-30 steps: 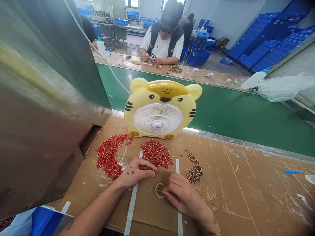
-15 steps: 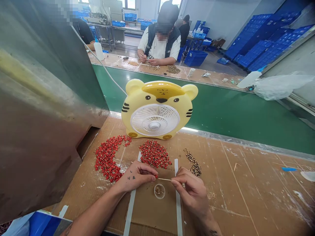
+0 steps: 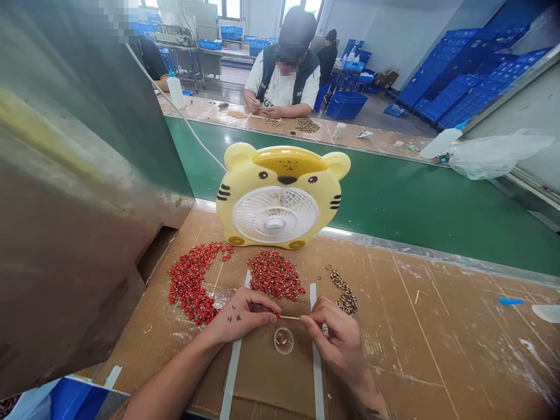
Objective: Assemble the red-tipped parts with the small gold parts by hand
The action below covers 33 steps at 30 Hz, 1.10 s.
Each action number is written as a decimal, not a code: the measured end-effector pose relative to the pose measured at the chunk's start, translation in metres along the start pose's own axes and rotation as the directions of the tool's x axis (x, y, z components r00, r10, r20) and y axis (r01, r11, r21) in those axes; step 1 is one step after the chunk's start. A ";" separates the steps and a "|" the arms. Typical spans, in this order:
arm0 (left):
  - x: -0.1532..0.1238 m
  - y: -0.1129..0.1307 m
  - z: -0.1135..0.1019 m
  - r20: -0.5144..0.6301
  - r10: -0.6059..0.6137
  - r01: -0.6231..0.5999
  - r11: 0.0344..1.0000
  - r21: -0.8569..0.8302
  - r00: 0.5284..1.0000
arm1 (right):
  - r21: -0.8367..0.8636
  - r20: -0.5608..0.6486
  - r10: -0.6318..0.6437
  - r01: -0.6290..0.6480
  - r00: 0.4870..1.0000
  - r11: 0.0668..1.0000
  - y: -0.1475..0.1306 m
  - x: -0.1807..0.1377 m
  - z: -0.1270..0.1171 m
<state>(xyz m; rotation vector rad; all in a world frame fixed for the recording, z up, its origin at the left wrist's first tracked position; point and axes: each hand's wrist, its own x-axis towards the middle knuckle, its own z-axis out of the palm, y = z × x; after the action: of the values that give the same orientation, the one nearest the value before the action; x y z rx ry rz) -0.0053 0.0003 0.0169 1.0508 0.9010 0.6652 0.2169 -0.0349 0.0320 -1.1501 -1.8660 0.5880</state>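
Between thumb and fingertips, my left hand (image 3: 247, 315) pinches a small red piece (image 3: 277, 315), mostly covered by the fingers. My right hand (image 3: 335, 335) is closed on a thin pale stick (image 3: 290, 317), whose tip reaches the red piece. Below the stick stands a small clear round cup (image 3: 283, 340) on a brown cardboard sheet (image 3: 273, 379). A heap of red pieces with metallic-looking ends (image 3: 275, 275) lies just beyond my hands. Another red heap (image 3: 192, 283) spreads to the left. Small dark and gold beads (image 3: 343, 289) lie beyond my right hand.
A yellow animal-faced fan (image 3: 280, 195) stands behind the heaps. A metal housing (image 3: 79, 192) blocks the left side. White tape strips (image 3: 318, 373) edge the cardboard. Across a green divider (image 3: 394, 216), a co-worker (image 3: 284, 76) handles small parts. A blue piece (image 3: 510, 301) lies far right.
My right hand has shifted slightly left, bringing the stick closer to the red piece. My left hand keeps its pinch almost in place.
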 end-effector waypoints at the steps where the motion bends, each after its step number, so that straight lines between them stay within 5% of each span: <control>1: 0.000 0.000 0.000 -0.004 0.000 0.000 1.000 -0.003 1.000 | 0.009 0.015 0.009 -0.009 1.000 1.000 0.001 -0.001 -0.002; 4: -0.001 0.000 -0.001 -0.007 0.005 -0.005 1.000 0.000 1.000 | 0.017 0.199 0.014 -0.018 0.980 1.000 0.003 -0.002 -0.008; 8: -0.002 -0.001 -0.002 -0.009 0.030 -0.029 0.999 0.042 1.000 | -0.096 0.434 0.118 -0.085 0.893 0.992 0.003 0.002 -0.015; 14: 0.000 -0.004 -0.004 -0.040 0.008 -0.007 1.000 0.030 0.999 | -0.368 0.194 0.288 -0.202 0.938 0.908 0.033 0.029 -0.039; 21: 0.003 -0.008 -0.005 -0.040 -0.004 0.002 0.999 -0.040 0.999 | -0.559 0.238 0.330 -0.149 0.914 0.816 0.067 0.050 -0.042; 27: 0.004 -0.013 -0.005 -0.050 0.054 -0.056 0.998 -0.042 0.997 | -0.490 0.236 0.303 -0.156 0.923 0.857 0.063 0.046 -0.038; 33: 0.005 -0.012 0.002 -0.181 0.270 -0.259 0.963 0.079 0.946 | -0.037 0.150 0.260 -0.258 0.954 0.966 0.024 0.027 -0.011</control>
<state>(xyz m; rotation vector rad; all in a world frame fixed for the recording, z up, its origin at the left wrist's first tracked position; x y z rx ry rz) -0.0003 -0.0012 0.0046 1.1838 0.9552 0.9838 0.2319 0.0002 0.0316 -1.4081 -1.8640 0.8300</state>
